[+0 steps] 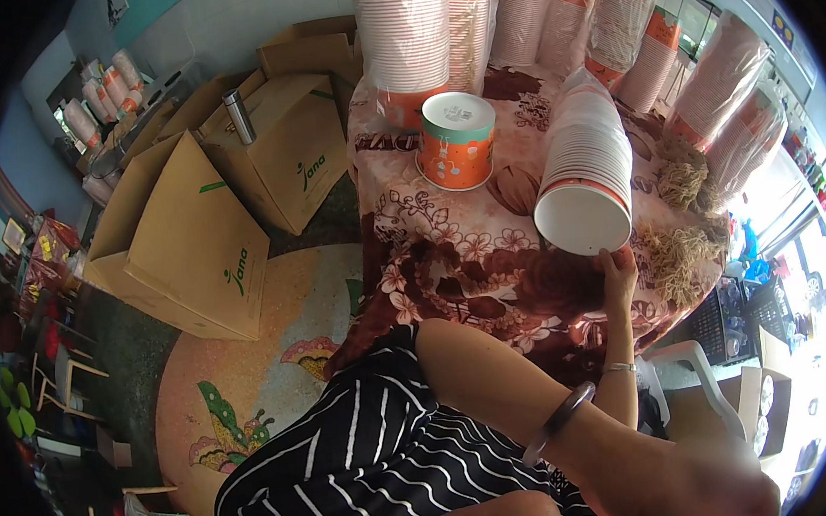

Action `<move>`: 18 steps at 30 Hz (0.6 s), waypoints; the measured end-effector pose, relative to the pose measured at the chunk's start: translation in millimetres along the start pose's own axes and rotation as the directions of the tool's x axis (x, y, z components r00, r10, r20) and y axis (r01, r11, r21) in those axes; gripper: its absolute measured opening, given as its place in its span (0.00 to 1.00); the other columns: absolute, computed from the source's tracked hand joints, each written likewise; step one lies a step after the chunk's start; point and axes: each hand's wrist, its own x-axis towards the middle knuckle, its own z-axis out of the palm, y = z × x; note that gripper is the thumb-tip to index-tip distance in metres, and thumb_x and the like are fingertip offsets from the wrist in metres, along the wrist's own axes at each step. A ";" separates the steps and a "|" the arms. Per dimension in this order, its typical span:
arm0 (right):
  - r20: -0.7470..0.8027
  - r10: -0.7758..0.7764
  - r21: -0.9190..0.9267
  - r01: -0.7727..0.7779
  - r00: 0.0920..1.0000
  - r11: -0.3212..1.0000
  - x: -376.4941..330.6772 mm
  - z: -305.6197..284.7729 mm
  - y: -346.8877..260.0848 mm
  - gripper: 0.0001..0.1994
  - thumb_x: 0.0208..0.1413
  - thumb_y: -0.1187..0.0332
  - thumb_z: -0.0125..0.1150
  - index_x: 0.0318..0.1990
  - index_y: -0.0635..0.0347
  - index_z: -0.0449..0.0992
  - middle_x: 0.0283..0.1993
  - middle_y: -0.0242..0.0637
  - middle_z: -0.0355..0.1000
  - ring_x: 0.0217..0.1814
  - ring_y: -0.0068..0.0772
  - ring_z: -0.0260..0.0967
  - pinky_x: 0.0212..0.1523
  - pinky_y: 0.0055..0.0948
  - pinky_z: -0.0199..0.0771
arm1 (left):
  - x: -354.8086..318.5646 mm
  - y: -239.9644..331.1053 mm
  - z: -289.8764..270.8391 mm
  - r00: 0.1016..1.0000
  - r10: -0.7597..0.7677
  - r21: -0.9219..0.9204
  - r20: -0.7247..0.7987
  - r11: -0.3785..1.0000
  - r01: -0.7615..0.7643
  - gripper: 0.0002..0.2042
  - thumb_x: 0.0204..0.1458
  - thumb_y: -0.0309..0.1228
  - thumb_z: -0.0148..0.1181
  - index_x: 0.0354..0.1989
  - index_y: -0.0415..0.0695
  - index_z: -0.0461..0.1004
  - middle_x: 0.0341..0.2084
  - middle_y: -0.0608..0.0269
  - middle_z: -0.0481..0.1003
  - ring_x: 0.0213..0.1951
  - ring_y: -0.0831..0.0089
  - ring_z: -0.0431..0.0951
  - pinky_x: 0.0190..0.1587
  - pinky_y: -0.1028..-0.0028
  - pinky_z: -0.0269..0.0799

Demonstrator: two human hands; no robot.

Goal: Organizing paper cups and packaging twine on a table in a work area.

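A nested stack of white paper tubs (583,219) lies on its side on the flowered cloth (489,282), open mouth toward me. Its far end is wrapped in clear plastic. My right hand (617,264), with a silver bracelet, is closed on the lower right rim of the nearest tub. Across the front of me runs my left forearm, wearing a dark bangle (560,425). My left hand (719,487) is smeared at the lower right, its fingers unreadable. To the left of the stack an orange paper tub (457,153) with a green band stands upside down.
Tall plastic-wrapped tub stacks (401,34) stand along the table's back, with more leaning at the right (717,79). Open cardboard boxes (188,242) fill the left, a metal tumbler (238,118) on one. A white plastic chair (704,374) and a black crate (715,322) stand at right.
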 end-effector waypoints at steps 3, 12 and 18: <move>0.000 0.011 0.020 -0.011 1.000 1.000 0.7 -3.7 -0.4 0.05 0.55 0.74 0.59 0.38 0.64 0.71 0.28 0.31 0.73 0.29 0.19 0.70 0.32 0.19 0.72 | -7.8 15.4 -7.5 0.984 0.065 0.612 -0.165 0.789 0.051 0.12 0.57 0.26 0.55 0.48 0.41 0.69 0.48 0.60 0.67 0.51 0.71 0.66 0.55 0.70 0.62; -0.047 -0.035 0.017 0.035 0.998 0.999 1.0 -0.2 -2.3 0.06 0.54 0.77 0.58 0.39 0.65 0.72 0.29 0.32 0.74 0.29 0.19 0.70 0.31 0.19 0.71 | -214.9 184.6 -85.8 0.644 0.762 0.300 0.069 -0.631 0.715 0.13 0.50 0.24 0.61 0.44 0.40 0.70 0.36 0.62 0.71 0.35 0.72 0.72 0.40 0.74 0.71; -0.059 -0.095 -0.027 0.094 0.994 0.995 0.2 3.3 -0.6 0.07 0.55 0.75 0.58 0.41 0.63 0.72 0.28 0.32 0.74 0.27 0.18 0.70 0.30 0.19 0.71 | -290.2 224.2 -117.5 0.572 0.820 0.276 -0.012 -0.547 0.791 0.15 0.47 0.22 0.64 0.42 0.40 0.68 0.31 0.61 0.71 0.28 0.71 0.73 0.31 0.73 0.71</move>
